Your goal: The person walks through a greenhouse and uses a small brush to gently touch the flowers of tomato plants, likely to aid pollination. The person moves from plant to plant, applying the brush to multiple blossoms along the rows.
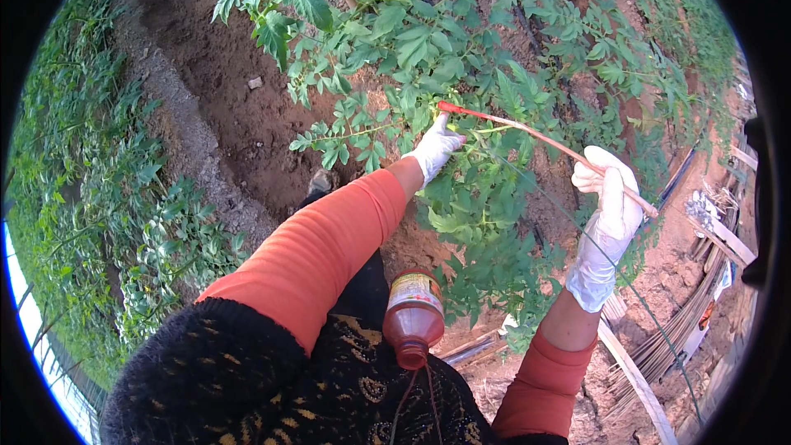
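My left hand (435, 151), in a white glove, reaches into a leafy tomato plant (408, 37) and its fingers close around a small shoot there; the exact spot is partly hidden by leaves. My right hand (609, 204), also gloved, grips a thin wooden stick (556, 146). The stick slants up and left, and its red-coated tip (450, 108) lies right by my left fingertips. Against my front hangs a plastic bottle (414, 312) on a cord (432, 392). Red colour shows inside it, and its label bears writing.
A thin green line (556, 204) runs diagonally past my right hand. More tomato plants (93, 185) grow beyond a grey ridge (179, 105) at left. Bundled thin canes (673, 327) and wooden strips (636, 377) lie on the soil at lower right.
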### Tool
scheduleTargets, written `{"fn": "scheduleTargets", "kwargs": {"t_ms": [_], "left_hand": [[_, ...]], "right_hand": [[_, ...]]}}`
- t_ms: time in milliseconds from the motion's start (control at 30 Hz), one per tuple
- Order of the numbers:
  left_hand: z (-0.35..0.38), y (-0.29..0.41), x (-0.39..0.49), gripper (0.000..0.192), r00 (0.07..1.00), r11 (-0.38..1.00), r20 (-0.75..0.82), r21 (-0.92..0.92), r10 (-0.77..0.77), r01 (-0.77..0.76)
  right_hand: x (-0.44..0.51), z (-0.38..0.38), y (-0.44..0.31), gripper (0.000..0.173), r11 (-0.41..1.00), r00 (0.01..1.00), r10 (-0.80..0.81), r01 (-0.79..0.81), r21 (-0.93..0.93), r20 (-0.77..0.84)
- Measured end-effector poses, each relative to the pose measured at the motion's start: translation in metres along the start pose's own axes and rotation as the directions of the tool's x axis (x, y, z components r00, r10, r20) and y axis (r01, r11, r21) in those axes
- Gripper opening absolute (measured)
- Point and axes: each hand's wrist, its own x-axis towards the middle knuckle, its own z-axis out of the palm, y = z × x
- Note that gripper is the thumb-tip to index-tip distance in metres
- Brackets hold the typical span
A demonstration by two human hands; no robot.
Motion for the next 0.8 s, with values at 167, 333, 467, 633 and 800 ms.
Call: {"fn": "scheduleTargets", "kwargs": {"t_ms": [167, 333, 467, 633, 800], "left_hand": [[0.002, -0.005, 0.002, 0.083, 0.994, 0.996, 0.049, 0.0, 0.094, -0.094], [0.001, -0.011, 0.001, 0.08, 0.993, 0.987, 0.069, 0.123, 0.095, -0.103], [-0.001, -0.023, 0.005, 0.075, 0.981, 0.973, 0.099, 0.148, 0.165, -0.178], [-0.004, -0.032, 0.005, 0.069, 0.981, 0.956, 0.113, 0.233, 0.158, -0.181], [-0.007, -0.03, 0.002, 0.069, 0.979, 0.95, 0.125, 0.252, 0.159, -0.187]], "right_hand": [[0.001, -0.005, 0.003, 0.03, 0.995, 1.0, -0.029, 0.028, -0.099, -0.002], [0.0, -0.014, -0.003, 0.032, 0.993, 0.982, -0.107, 0.097, -0.068, -0.156], [0.002, -0.012, -0.004, 0.029, 0.994, 0.99, -0.077, 0.068, -0.082, -0.118], [0.001, 0.0, 0.005, 0.024, 0.982, 0.994, -0.055, 0.037, -0.186, -0.093], [0.002, -0.004, 0.004, 0.025, 0.991, 0.991, -0.062, 0.048, -0.122, -0.115]]}}
